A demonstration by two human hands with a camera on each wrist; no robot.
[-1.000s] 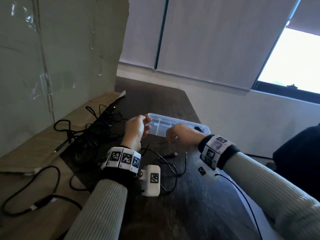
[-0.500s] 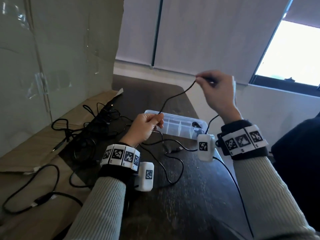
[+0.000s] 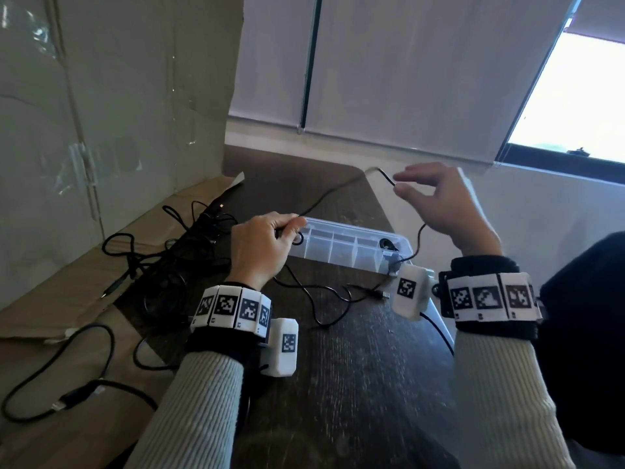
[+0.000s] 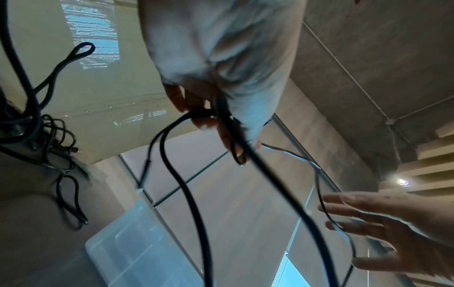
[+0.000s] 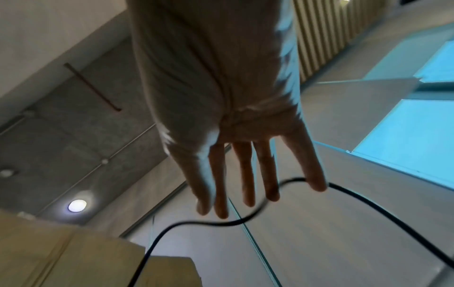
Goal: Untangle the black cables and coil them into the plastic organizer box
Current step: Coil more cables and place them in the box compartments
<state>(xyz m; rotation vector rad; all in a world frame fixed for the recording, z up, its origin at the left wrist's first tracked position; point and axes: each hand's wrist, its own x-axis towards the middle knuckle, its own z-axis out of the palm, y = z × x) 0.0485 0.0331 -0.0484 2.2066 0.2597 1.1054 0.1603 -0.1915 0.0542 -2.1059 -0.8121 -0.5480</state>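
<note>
My left hand (image 3: 270, 243) grips a thin black cable (image 3: 334, 192) at the left end of the clear plastic organizer box (image 3: 355, 231); the left wrist view shows its fingers (image 4: 196, 108) curled round a loop of that cable (image 4: 186, 194). From there the cable rises to my right hand (image 3: 436, 201), raised above the box's far side. In the right wrist view, the straight, spread fingers (image 5: 245, 174) only touch the cable (image 5: 172, 227) at the tips. A small coiled black cable (image 3: 385, 245) lies in the box's right compartment. A tangle of black cables (image 3: 159, 262) lies left of the box.
A tall cardboard sheet (image 3: 101, 96) stands at the left, its flap flat under the tangle. A loose cable end with a plug (image 3: 382, 294) lies on the dark table in front of the box. Another black cable (image 3: 67, 397) loops at the lower left. The table's right edge runs near my right wrist.
My right hand rose from beside the box, pulling the cable up in a pinch, then came lower and spread its fingers. My left hand stayed at the box's left end, gripping the cable.
</note>
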